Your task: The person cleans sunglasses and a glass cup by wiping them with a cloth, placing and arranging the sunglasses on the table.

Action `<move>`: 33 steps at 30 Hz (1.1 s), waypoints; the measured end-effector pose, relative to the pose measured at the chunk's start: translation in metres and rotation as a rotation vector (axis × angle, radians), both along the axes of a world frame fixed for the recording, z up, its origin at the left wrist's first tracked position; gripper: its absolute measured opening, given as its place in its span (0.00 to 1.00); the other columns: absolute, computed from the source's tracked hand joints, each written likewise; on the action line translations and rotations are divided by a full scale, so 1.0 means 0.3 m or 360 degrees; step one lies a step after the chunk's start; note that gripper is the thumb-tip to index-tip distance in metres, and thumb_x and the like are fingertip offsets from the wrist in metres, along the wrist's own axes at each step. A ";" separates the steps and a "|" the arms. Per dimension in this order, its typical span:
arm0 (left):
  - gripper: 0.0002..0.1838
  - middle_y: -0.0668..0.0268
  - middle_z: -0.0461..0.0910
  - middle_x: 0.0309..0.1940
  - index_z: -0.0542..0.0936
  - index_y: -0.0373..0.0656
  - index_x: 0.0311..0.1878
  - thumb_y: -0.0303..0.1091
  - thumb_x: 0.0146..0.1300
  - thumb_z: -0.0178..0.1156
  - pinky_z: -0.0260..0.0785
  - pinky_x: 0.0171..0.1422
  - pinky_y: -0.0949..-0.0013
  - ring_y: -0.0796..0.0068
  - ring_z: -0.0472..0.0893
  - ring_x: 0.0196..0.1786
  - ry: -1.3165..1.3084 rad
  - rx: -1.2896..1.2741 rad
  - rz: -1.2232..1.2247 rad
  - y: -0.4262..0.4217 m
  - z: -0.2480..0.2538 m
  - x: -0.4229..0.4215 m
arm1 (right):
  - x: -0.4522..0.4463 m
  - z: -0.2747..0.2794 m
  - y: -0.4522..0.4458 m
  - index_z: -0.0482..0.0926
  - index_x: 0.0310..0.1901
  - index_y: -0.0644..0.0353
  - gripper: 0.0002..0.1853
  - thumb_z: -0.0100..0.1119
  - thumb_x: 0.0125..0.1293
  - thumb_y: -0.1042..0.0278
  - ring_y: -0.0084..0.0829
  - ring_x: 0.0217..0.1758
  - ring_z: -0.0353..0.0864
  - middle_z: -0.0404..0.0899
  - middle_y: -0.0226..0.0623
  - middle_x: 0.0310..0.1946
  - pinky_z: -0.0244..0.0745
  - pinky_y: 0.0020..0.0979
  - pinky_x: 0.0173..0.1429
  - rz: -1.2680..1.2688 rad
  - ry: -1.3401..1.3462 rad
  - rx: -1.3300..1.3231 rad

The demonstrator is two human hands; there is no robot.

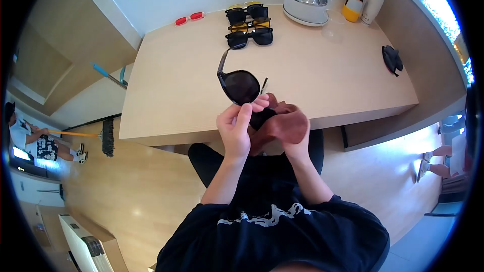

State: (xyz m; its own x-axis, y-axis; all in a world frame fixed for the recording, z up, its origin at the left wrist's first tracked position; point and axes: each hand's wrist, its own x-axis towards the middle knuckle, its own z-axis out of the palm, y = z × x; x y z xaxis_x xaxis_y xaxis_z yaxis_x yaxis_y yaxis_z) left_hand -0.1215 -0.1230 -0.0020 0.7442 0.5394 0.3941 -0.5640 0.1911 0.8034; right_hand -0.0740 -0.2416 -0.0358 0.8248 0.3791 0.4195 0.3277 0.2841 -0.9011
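Note:
My left hand [235,127] pinches a pair of black sunglasses [242,86] by the lower rim of one dark lens, just above the table's front edge. One temple arm of the frame points up and away from me. My right hand [298,148] grips a reddish-brown cloth [286,125], which hides most of its fingers. The cloth is bunched around the other side of the sunglasses, where part of the second dark lens shows in its folds.
On the table [171,80] lie several glasses in a column, including dark sunglasses [249,38], and red-lensed glasses [190,18]. Behind stand a white pot [302,12], a penguin figure [354,6] and a cup [372,7]. A black folded item [391,60] lies right. A person holds a mop [108,137].

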 end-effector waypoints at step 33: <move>0.05 0.54 0.68 0.47 0.76 0.36 0.25 0.27 0.51 0.60 0.57 0.58 0.54 0.50 0.65 0.54 -0.0055 0.1504 0.0306 -0.067 0.112 -0.043 | 0.057 0.237 -0.126 0.69 0.54 0.65 0.20 0.51 0.58 0.73 0.27 0.53 0.71 0.74 0.39 0.49 0.69 0.26 0.52 0.0600 0.0372 0.0536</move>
State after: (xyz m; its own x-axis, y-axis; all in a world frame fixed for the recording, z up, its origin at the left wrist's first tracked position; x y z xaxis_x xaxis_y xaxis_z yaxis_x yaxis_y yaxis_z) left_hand -0.1346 -0.1432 0.0315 0.6560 0.0996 0.7481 -0.5444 -0.6241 0.5605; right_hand -0.0570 -0.2795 0.0352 0.7436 0.5427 0.3905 -0.0501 0.6277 -0.7769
